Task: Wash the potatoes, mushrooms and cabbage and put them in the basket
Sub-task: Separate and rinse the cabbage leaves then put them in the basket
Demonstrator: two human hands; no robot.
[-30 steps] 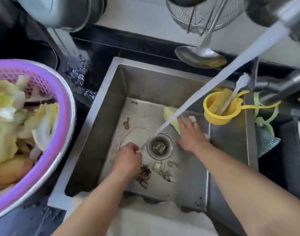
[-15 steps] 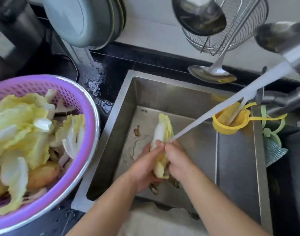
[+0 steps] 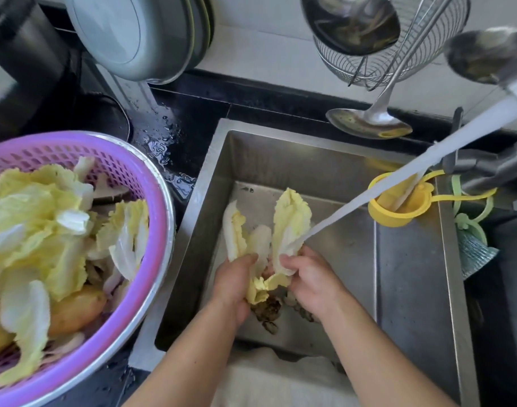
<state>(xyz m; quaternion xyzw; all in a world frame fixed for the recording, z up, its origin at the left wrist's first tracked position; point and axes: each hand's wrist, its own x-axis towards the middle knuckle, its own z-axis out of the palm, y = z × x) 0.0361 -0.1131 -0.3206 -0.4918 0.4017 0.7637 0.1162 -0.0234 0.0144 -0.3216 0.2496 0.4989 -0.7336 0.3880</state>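
Over the sink (image 3: 407,277), my left hand (image 3: 232,284) and right hand (image 3: 311,282) grip cabbage leaves (image 3: 291,227) by their bases, tips fanning toward twelve o'clock under the stream; something dark, perhaps mushrooms (image 3: 267,311), lies beneath.

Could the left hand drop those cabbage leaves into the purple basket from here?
Probably yes. The left hand holds cabbage leaves over the sink; the basket sits beside it, top open.

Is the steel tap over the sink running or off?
Running: a white stream of water pours from the steel tap onto the pale cabbage leaf.
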